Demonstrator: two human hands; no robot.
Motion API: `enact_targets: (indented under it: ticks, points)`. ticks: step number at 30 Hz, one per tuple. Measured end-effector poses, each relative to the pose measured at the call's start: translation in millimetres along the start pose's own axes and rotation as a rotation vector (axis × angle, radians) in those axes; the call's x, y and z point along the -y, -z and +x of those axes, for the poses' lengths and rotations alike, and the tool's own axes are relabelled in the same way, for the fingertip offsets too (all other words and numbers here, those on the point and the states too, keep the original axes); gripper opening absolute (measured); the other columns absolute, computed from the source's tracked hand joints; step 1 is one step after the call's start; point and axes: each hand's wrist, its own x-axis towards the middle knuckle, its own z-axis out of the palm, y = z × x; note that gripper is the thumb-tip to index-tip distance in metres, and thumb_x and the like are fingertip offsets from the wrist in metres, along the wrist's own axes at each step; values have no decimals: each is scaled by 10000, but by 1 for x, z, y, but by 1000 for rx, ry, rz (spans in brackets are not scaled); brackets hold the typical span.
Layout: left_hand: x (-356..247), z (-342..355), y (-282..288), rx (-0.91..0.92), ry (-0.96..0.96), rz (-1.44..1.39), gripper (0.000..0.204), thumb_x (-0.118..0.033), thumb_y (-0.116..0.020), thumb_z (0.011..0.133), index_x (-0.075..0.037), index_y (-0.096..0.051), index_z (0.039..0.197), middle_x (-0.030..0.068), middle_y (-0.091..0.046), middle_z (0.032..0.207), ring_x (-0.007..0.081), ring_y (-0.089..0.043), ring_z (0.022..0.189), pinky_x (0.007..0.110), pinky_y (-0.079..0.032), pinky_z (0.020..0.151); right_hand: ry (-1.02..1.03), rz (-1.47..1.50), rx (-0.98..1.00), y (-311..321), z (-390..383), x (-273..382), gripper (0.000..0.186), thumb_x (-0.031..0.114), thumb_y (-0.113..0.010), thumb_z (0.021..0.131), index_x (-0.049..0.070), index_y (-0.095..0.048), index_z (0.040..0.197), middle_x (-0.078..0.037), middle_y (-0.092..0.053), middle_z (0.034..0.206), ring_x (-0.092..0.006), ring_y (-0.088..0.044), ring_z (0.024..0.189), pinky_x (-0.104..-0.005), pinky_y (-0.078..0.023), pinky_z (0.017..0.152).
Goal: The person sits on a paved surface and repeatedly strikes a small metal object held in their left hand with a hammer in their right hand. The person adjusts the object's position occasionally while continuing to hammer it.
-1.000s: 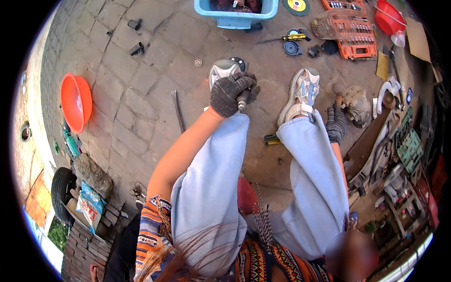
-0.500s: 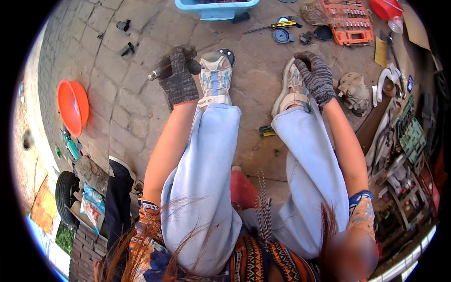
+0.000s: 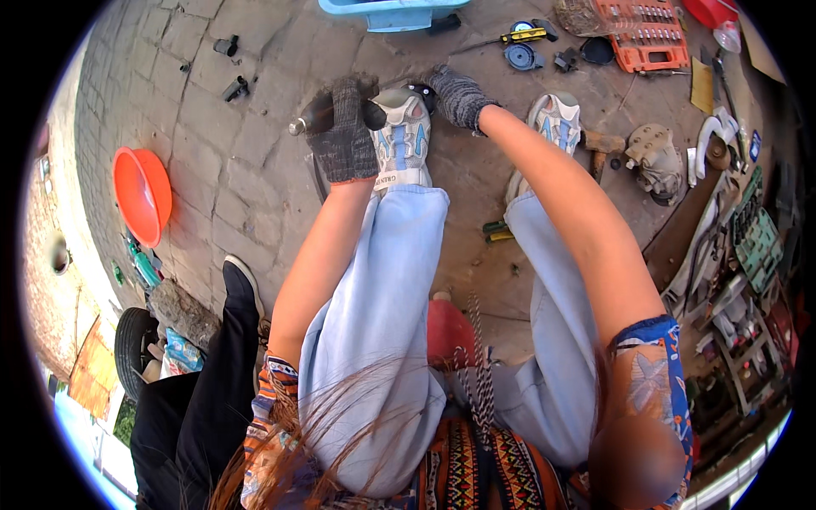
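Note:
My left hand (image 3: 347, 127), in a dark grey knit glove, is closed around a dark metal cylinder (image 3: 320, 116) with a shiny tip pointing left. It is beside the toe of my left shoe (image 3: 401, 136). A black round part with bright dots (image 3: 420, 92) shows at that toe. Against its right side is my gloved right hand (image 3: 463, 98), fingers curled and tips hidden. What they grip, if anything, cannot be made out. Beside my right shoe (image 3: 558, 121) lies a hammer (image 3: 604, 144).
Ahead are a blue basin (image 3: 391, 13), a yellow-and-black screwdriver (image 3: 520, 36), dark round caps (image 3: 522, 57) and an orange socket set (image 3: 650, 38). A grey metal housing (image 3: 654, 157) and tools lie right. An orange bowl (image 3: 142, 197) and another person's dark-trousered leg (image 3: 223, 357) are left.
My right hand has moved left from my right shoe to the toe of my left shoe. The hammer now shows where that hand was. The left hand still grips the cylinder.

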Motion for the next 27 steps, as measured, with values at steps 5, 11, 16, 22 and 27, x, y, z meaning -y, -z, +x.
enact_targets:
  ticks: [5,11,16,22,27]
  points:
    - [7,-2,3,-33,-91,-44,221,-187,-611,911,22,-680,887,112,-687,767,135,-573,528,254,-443,478,-38,41,4,11,-8,22,420,66,-598,819,125,-561,1234,-170,-574,1192,-354,-535,1112,-423,-441,971]
    - [3,0,0,-13,-43,-55,205,-180,-619,905,15,-682,890,105,-689,773,131,-576,540,253,-449,489,-71,91,-34,1,-10,7,413,44,-609,801,99,-562,1208,-175,-578,1175,-355,-546,1101,-420,-446,962]
    - [4,1,1,-31,-53,-32,202,-180,-625,901,14,-683,894,102,-688,773,128,-577,549,251,-446,491,-100,208,-48,-4,-24,1,339,43,-563,838,93,-567,1174,-184,-575,1180,-359,-559,1103,-424,-445,961]
    - [3,-3,-2,-13,-16,-54,206,-180,-620,905,15,-685,901,96,-684,753,122,-564,529,249,-435,484,-121,191,57,1,-31,-2,358,16,-559,827,77,-560,1179,-171,-593,1169,-349,-559,1110,-412,-448,964]
    - [1,-7,-7,7,11,-54,189,-158,-605,908,12,-686,904,87,-672,725,120,-562,534,246,-435,493,-76,225,-4,-7,-28,-9,411,-1,-562,821,64,-541,1226,-167,-602,1177,-315,-586,1096,-382,-464,950]
